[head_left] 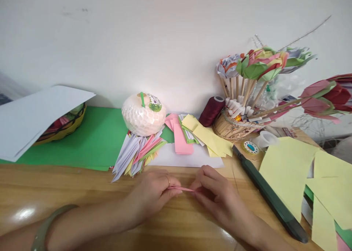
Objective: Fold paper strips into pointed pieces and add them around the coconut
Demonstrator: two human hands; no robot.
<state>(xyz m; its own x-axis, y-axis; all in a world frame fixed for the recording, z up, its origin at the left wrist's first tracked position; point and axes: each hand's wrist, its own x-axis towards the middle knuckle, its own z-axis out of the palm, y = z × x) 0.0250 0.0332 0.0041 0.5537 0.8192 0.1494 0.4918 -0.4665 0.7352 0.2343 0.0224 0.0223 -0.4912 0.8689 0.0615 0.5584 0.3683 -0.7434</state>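
Note:
A narrow folded strip of pink paper stretches between my two hands, just above the wooden table. My left hand pinches its left end between thumb and fingers; a ring and a bangle are on that arm. At the strip's right end, my right hand is closed on it with thumb and fingertips. Behind the left hand lies a heap of folded paper pieces in white, pink, green and yellow. Flat pink slips and yellow slips rest on white paper farther back.
A wrapped white coconut stands behind the heap. Right of it are a dark thread spool and a basket of paper flowers. A dark green cutter lies beside yellow sheets. White sheets cover a basket at left.

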